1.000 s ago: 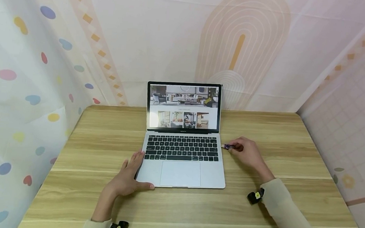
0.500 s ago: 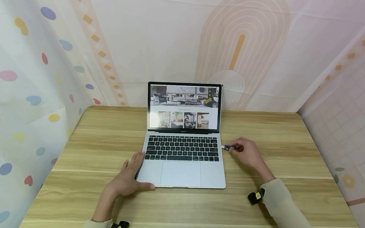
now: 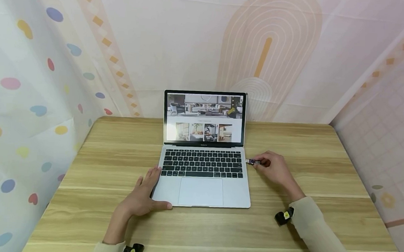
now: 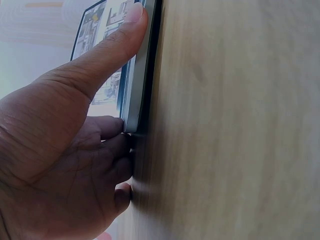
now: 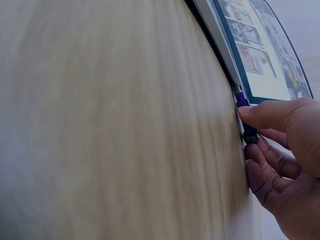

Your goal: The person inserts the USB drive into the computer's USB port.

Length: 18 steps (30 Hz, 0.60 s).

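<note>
Memory stick [image 3: 252, 162], small and purple with a shiny metal end, is just off the right side of the laptop [image 3: 236, 193]. It lies long ways from left to right, so it points straight at that side. The metal end is right by the laptop's edge, up near the back, next to the keys [image 3: 203, 164]. I can't tell if the tip is touching the laptop or a tiny bit apart.

The right hand [image 3: 274, 169] pinches the other end of the stick between thumb and finger, so its grip is narrow. From this hand, the stick sticks out to the left, toward the laptop. The right hand is the near one; the left hand [image 3: 140, 196] is across on the laptop's other side.

The left hand is spread wide at the front left corner of the laptop. Its thumb lies along the front edge and its fingers reach up the left side.

The screen [image 3: 204, 120] is up and lit, with pictures of rooms on it. All of this is on a wooden table [image 3: 208, 235]. Behind the table hangs a pale cloth [image 3: 180, 31] with soft shapes on it.
</note>
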Each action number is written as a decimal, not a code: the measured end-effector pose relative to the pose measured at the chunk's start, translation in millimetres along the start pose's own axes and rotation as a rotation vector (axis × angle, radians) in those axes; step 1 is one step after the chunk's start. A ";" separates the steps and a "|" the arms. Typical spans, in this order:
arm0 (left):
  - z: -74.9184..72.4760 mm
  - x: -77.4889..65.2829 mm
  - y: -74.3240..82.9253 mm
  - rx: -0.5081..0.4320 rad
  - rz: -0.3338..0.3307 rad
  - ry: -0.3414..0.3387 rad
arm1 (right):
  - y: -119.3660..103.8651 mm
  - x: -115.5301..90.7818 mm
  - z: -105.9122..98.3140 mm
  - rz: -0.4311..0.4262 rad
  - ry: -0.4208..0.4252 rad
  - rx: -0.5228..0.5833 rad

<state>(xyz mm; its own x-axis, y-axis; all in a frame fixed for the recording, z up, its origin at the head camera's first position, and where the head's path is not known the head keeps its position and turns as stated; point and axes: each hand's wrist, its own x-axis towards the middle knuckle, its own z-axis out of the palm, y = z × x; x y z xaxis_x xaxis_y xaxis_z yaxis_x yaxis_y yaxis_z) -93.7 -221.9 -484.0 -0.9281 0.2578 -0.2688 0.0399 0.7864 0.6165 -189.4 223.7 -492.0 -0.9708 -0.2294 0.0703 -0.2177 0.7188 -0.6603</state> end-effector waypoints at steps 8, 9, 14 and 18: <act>-0.2 1.8 -0.7 -0.002 -0.010 -0.012 | -1.8 1.7 -0.1 0.003 0.018 0.004; -0.1 2.0 -0.8 -0.001 -0.011 -0.013 | -1.8 1.8 0.0 0.001 0.018 0.003; 0.9 1.8 -1.6 0.003 -0.010 -0.013 | -1.0 3.0 1.2 -0.001 0.019 0.004; 1.4 1.6 -2.6 0.003 -0.009 -0.010 | 0.1 4.2 2.3 0.002 0.016 0.004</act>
<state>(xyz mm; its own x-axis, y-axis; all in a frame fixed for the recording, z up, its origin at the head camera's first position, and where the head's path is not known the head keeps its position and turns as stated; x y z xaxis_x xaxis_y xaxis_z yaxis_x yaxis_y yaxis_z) -94.8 -222.8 -487.1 -0.9248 0.2559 -0.2815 0.0324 0.7902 0.6120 -193.3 221.3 -493.5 -0.9727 -0.2176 0.0811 -0.2156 0.7164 -0.6636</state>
